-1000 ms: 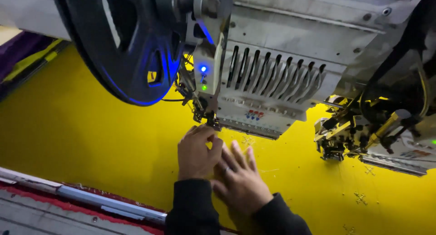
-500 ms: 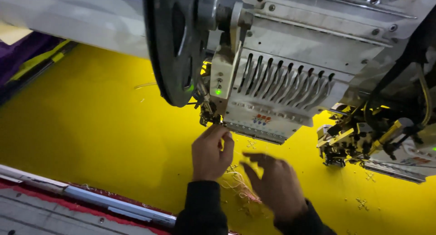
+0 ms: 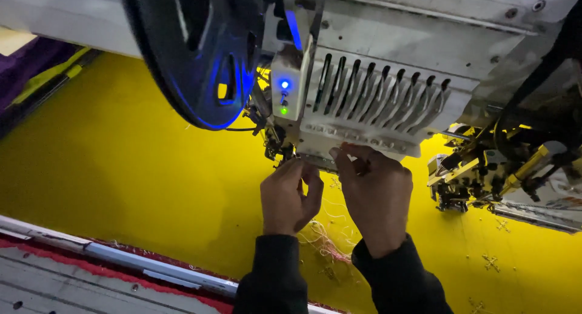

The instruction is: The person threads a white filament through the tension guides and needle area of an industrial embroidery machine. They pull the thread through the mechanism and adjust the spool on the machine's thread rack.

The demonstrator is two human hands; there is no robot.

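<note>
Both dark-sleeved forearms reach up and forward, side by side. The bare left hand point(image 3: 288, 195) is raised with fingers curled and pinched together; the bare right hand point(image 3: 374, 195), just beside it, curls its fingertips point(image 3: 339, 159) inward.

matt yellow cloth point(image 3: 121, 168) – scuffed grey painted metal machine head point(image 3: 388, 95), glossy black plastic wheel point(image 3: 188, 53)

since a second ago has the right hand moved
Yes. The right hand rose from flat on the yellow fabric to the underside of the embroidery head, fingertips beside the left hand.
</note>
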